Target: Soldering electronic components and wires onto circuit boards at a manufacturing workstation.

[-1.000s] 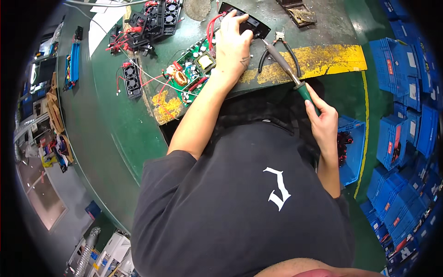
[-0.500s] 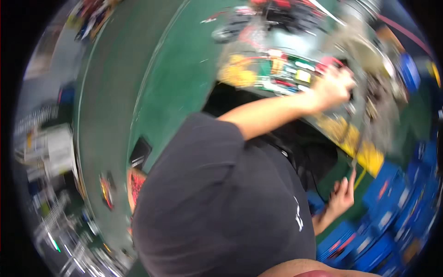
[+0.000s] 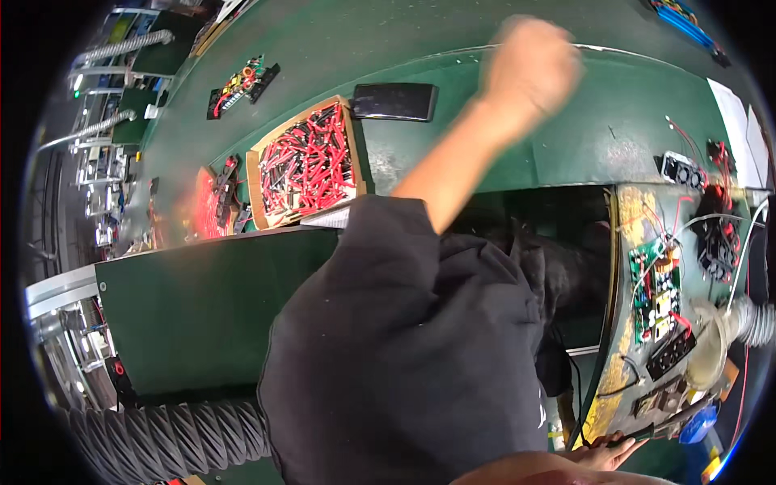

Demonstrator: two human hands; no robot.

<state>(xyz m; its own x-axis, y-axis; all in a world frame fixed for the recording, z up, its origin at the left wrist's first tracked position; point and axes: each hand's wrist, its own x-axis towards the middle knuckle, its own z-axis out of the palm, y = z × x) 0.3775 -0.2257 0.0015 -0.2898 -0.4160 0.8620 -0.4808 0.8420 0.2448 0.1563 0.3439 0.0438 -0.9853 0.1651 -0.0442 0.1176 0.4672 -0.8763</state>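
My left hand [image 3: 533,69] is raised over the far side of the green bench, blurred but curled like a fist. Whatever it may hold is hidden beneath it. My right hand [image 3: 610,454] is low at the right, fingers wrapped round a long thin dark tool [image 3: 679,419] that points away to the right. Beyond that hand a green circuit board [image 3: 659,295] with wires and yellow parts lies on the side bench [image 3: 626,331]. A black part with a row of round holes [image 3: 672,354] is connected near its lower end.
A cardboard box [image 3: 251,190] of red and black pieces stands left of my arm, beside a black phone-like slab [image 3: 394,102]. Another circuit board [image 3: 242,87] lies farther back. A ribbed black hose [image 3: 170,440] runs at lower left; a grey duct [image 3: 756,323] is at right.
My view has swung towards the long green bench. My left hand has left the circuit board on the side bench and is now over the far side of the long one. My right hand keeps the tool.
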